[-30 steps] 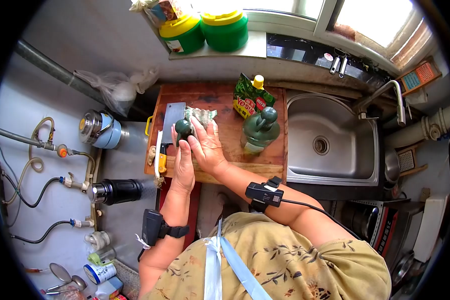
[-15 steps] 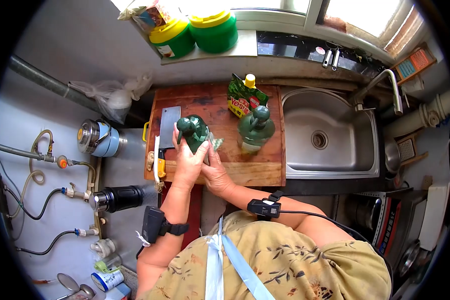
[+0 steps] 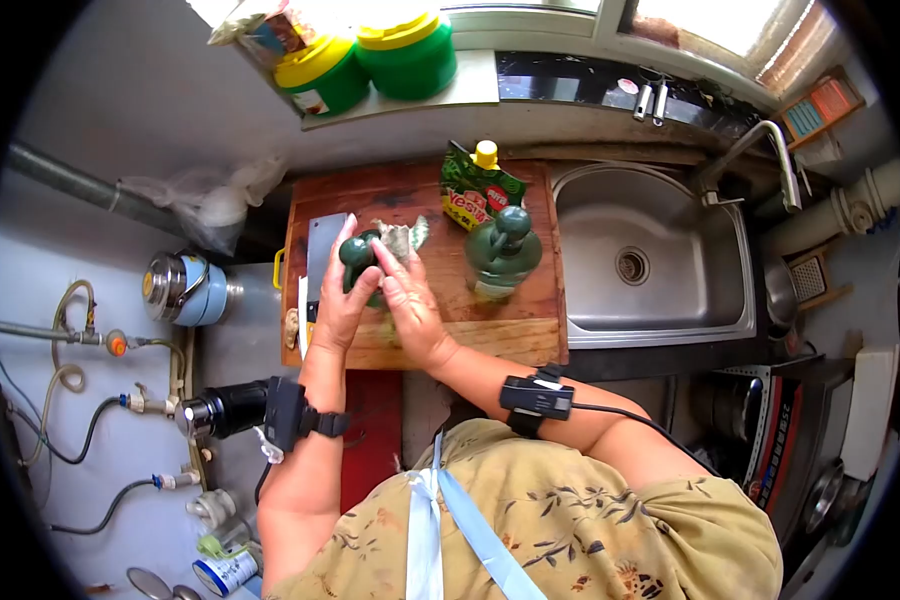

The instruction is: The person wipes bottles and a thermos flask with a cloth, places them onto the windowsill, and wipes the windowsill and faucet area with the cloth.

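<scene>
A dark green bottle with a rounded top (image 3: 356,254) is between my two hands, over the left part of the wooden board (image 3: 440,345). My left hand (image 3: 340,308) is round its left side, and the fingers hide much of its body. With fingers stretched out, my right hand (image 3: 410,308) lies along the other side of the bottle. A crumpled pale-green cloth or wrapper (image 3: 402,240) shows just beyond my right fingertips. To the right, a similar green bottle (image 3: 503,262) stands upright before a green pouch with a yellow cap (image 3: 477,192).
A cleaver (image 3: 323,245) and a knife with a yellow handle lie at the board's left edge, close to my left hand. The steel sink (image 3: 660,328) adjoins the board on the right. Green tubs with yellow lids (image 3: 406,62) stand on the sill.
The view has shifted slightly. My right fingers have straightened along the bottle. The crumpled piece now shows beyond my right hand instead of beside it, and the bottle appears lower between my hands.
</scene>
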`<state>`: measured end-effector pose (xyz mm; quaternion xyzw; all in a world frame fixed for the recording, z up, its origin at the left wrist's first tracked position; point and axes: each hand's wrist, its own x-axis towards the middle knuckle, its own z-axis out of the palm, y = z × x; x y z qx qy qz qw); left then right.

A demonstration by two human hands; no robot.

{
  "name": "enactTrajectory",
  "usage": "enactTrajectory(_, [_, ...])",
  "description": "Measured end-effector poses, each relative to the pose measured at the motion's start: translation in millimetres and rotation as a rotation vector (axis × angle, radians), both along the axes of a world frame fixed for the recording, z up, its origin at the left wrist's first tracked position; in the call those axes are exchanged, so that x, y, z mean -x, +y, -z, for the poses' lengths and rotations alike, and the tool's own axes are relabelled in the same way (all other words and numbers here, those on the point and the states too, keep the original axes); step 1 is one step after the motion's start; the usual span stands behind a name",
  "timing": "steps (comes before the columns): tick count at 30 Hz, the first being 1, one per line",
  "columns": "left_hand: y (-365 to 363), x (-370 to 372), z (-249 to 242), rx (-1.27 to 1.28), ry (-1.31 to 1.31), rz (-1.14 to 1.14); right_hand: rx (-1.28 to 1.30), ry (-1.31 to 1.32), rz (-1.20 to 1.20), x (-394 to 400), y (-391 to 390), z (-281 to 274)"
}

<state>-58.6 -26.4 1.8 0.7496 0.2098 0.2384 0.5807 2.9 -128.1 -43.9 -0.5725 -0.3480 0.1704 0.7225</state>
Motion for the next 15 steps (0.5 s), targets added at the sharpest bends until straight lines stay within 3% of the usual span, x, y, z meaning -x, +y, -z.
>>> enactTrajectory(1, [-2.2, -3.6, 1.0, -0.005, 0.005, -0.021, -0.057, 0.175, 0.050, 5.5, 6.4, 6.1])
enactTrajectory(6, [-10.5, -8.4, 1.4, 0.008, 0.008, -0.101, -0.009, 0.246, 0.058, -0.2, 18.8, 51.0])
enactTrajectory(8, [-10.0, -11.5, -6.2, -0.199, 0.063, -0.082, 0.063, 0.304, 0.031, -8.8, 25.9, 108.0])
enactTrajectory(9, [-5.9, -13.1, -9.5, -0.199, 0.061, -0.082, 0.119, 0.313, 0.018, -11.3, 21.6, 114.5])
enactTrajectory(11, [8.8, -17.1, -14.7, -0.542, 0.231, 0.027, 0.093, 0.309, 0.020, -12.1, 18.4, 127.1])
enactTrajectory(12, [10.3, -19.1, -13.6, -0.542, 0.196, 0.012, 0.117, 0.328, 0.008, -17.8, 20.2, 125.9])
enactTrajectory(13, [13.7, -25.3, -22.9, -0.644, 0.366, 0.068, 0.162, 0.360, -0.017, -11.0, 13.2, 129.0])
enactTrajectory(14, [17.2, -27.1, -18.7, -0.599, 0.236, 0.054, 0.132, 0.533, 0.001, -2.7, 11.8, 129.4])
enactTrajectory(15, [18.0, -32.8, -10.7, -0.556, 0.094, 0.048, 0.127, 0.530, 0.000, -2.6, 12.6, 130.0])
